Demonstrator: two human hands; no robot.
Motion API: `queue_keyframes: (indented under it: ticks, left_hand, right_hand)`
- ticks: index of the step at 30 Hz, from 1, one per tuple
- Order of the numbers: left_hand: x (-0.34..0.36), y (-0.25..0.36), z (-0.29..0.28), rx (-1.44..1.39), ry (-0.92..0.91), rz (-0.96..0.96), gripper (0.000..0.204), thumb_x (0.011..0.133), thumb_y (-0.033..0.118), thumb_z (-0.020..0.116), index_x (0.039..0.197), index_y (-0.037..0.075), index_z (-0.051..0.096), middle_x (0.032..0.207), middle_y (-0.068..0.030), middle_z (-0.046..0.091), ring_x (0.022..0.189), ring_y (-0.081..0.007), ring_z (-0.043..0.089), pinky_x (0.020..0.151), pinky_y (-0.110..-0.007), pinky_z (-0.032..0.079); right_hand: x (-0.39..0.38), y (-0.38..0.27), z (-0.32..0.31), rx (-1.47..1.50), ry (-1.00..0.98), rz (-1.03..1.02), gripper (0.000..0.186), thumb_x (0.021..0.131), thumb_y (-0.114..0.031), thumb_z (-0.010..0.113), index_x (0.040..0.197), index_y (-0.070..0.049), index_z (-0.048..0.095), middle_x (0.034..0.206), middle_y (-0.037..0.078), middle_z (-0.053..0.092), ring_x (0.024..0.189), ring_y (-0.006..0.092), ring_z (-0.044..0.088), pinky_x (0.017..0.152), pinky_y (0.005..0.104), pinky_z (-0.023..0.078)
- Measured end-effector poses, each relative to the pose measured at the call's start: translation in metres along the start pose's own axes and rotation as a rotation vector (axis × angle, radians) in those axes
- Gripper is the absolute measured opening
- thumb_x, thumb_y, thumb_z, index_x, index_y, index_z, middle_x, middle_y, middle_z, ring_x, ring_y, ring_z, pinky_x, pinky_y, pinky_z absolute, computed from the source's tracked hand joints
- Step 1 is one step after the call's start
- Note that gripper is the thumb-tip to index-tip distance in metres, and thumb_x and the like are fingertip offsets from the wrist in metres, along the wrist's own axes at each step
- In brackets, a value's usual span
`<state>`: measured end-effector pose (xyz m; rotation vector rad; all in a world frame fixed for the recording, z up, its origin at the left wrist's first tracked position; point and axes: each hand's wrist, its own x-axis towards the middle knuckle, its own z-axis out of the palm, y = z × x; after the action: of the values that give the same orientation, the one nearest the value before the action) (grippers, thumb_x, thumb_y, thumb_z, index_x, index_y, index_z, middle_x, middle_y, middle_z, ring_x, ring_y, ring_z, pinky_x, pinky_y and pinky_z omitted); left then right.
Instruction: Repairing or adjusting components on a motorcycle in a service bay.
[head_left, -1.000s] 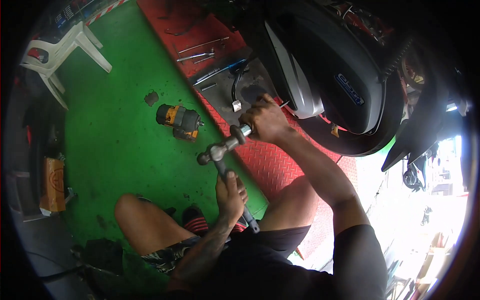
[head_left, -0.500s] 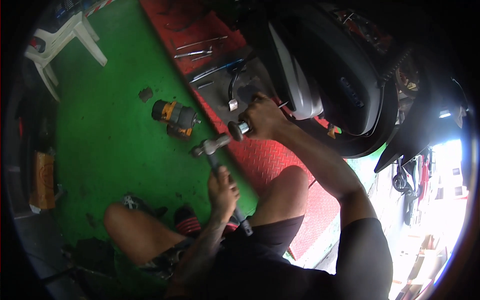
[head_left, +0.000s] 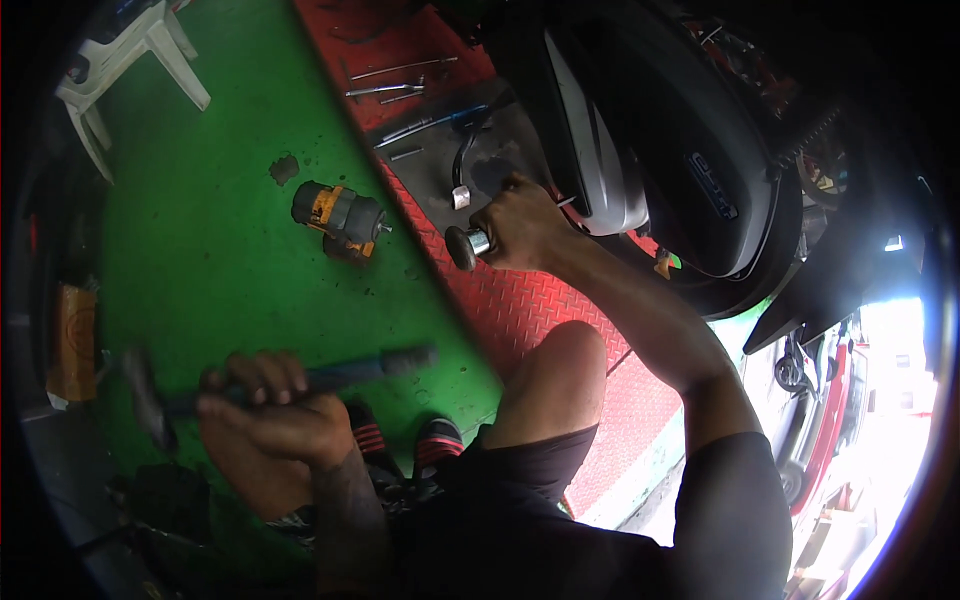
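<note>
My left hand [head_left: 290, 420] grips a hammer [head_left: 384, 363] held sideways low on the left; its blurred steel head [head_left: 152, 400] points left, away from my right hand. My right hand [head_left: 525, 225] is closed on a metal tool [head_left: 475, 242] with a round, mushroom-like end facing me. A thin shaft [head_left: 566, 201] shows beyond my knuckles, against the grey lower panel [head_left: 600, 200] of a dark motorbike [head_left: 670, 130]; what it joins to is hidden.
A yellow-and-black power tool [head_left: 340, 215] lies on the green floor [head_left: 200, 250] beside a red tread-plate platform [head_left: 500, 300]. Several hand tools [head_left: 400, 88] lie on that platform. A white plastic chair [head_left: 170, 55] stands upper left, a cardboard box [head_left: 75, 340] at left.
My left hand has swung the hammer down and left, away from the round-ended tool, turning its handle horizontal. My right hand has shifted slightly up and left with that tool.
</note>
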<state>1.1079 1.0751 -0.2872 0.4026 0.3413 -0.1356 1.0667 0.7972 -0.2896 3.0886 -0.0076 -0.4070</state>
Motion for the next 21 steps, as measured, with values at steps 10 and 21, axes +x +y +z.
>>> queue_keyframes:
  ticks: [10, 21]
  left_hand:
    - [-0.043, -0.076, -0.075, 0.581, -0.231, -0.494, 0.035, 0.106, 0.048, 0.05, 0.091, 0.017, 0.04, 0.062, 0.0068, 0.033, 0.045, -0.0048, 0.031, 0.041, -0.024, 0.029]
    - [-0.003, -0.012, -0.04, -0.045, 0.156, -0.029, 0.044, 0.106, 0.054, 0.045, 0.084, 0.016, 0.047, 0.061, 0.0063, 0.038, 0.044, -0.0057, 0.033, 0.042, -0.025, 0.032]
  right_hand:
    - [0.006, -0.002, -0.012, 0.019, -0.091, -0.051, 0.015, 0.069, -0.024, 0.068, 0.074, -0.012, 0.075, 0.077, 0.016, 0.071, 0.077, 0.0341, 0.07, 0.087, 0.0443, 0.05]
    - [0.01, -0.001, -0.013, 0.041, -0.184, 0.007, 0.011, 0.067, -0.018, 0.067, 0.072, -0.01, 0.073, 0.074, 0.018, 0.071, 0.078, 0.0359, 0.07, 0.09, 0.0451, 0.051]
